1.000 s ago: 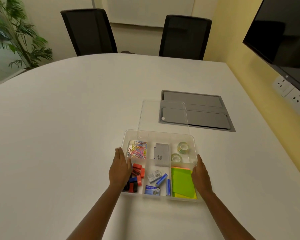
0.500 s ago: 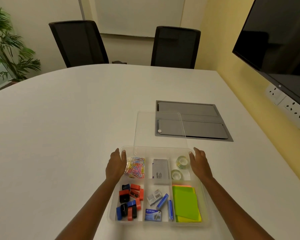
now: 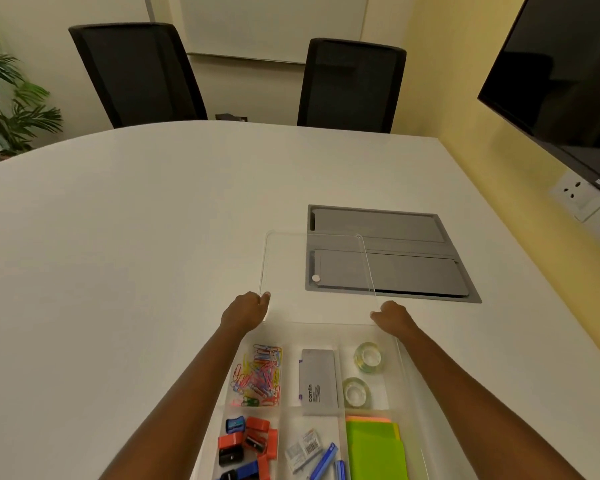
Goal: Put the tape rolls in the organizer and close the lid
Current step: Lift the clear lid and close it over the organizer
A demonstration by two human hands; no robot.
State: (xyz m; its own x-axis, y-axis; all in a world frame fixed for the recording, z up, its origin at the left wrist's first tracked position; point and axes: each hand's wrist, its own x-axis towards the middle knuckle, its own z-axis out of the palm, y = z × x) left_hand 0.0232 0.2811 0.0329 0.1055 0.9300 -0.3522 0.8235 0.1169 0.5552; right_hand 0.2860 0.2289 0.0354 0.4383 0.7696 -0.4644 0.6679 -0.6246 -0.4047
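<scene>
Two clear tape rolls (image 3: 368, 356) (image 3: 356, 392) lie in the back right compartment of the clear plastic organizer (image 3: 404, 372) near the table's front edge. Its clear lid (image 3: 284, 271) lies flat on the table just behind it, partly over a grey panel. My left hand (image 3: 245, 311) grips the lid's near left corner. My right hand (image 3: 392, 318) holds the lid's near right corner. Both arms pass over the organizer.
Other compartments hold coloured paper clips (image 3: 258, 375), a grey case (image 3: 317, 381), sharpeners (image 3: 246, 445), staple boxes and green sticky notes (image 3: 374, 448). A grey hatch (image 3: 413, 258) is set in the white table. Two black chairs (image 3: 136, 74) stand at the far side, a screen (image 3: 565, 74) at right.
Both hands moved from the organizer's sides forward to the lid's near corners and closed on them. The view has tilted, so the organizer appears lower in frame.
</scene>
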